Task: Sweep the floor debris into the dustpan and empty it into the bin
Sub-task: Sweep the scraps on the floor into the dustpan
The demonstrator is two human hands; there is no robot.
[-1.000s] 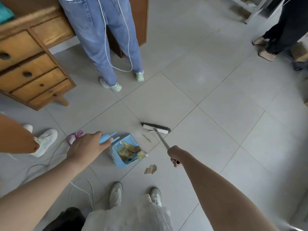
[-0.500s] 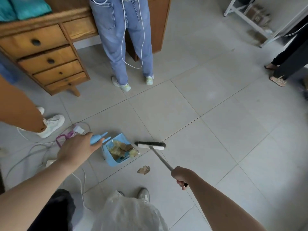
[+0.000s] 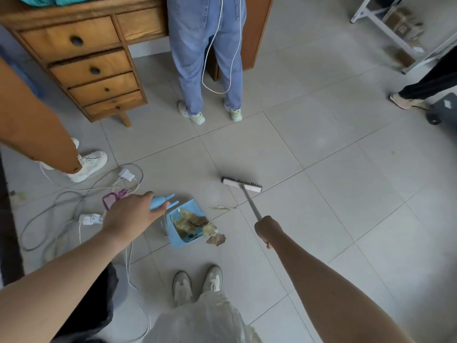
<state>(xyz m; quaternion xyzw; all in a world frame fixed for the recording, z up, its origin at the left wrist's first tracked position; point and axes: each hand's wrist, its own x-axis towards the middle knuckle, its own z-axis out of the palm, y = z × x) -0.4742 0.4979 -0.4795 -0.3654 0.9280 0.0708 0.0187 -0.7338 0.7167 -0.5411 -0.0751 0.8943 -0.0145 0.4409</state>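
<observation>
My left hand (image 3: 131,214) grips the blue handle of a light-blue dustpan (image 3: 184,241) that rests on the grey tile floor. The pan holds yellow and brown scraps. A brown paper scrap (image 3: 217,239) lies at the pan's right lip, and a thin straw-coloured bit (image 3: 222,207) lies on the tile further up. My right hand (image 3: 268,229) is shut on the grey stick of a broom, whose white head (image 3: 241,184) with dark bristles sits on the floor up and right of the pan.
A person in blue jeans (image 3: 207,58) stands ahead by a wooden drawer chest (image 3: 81,60). Another person's leg and white shoe (image 3: 86,165) are at left, by tangled white cables (image 3: 74,199). A third person's foot (image 3: 405,101) and a dark wheeled object (image 3: 442,111) are far right.
The broom head has moved out to the right, away from the dustpan. The view has tilted up and back, and the brown scrap now lies at the pan's lip.
</observation>
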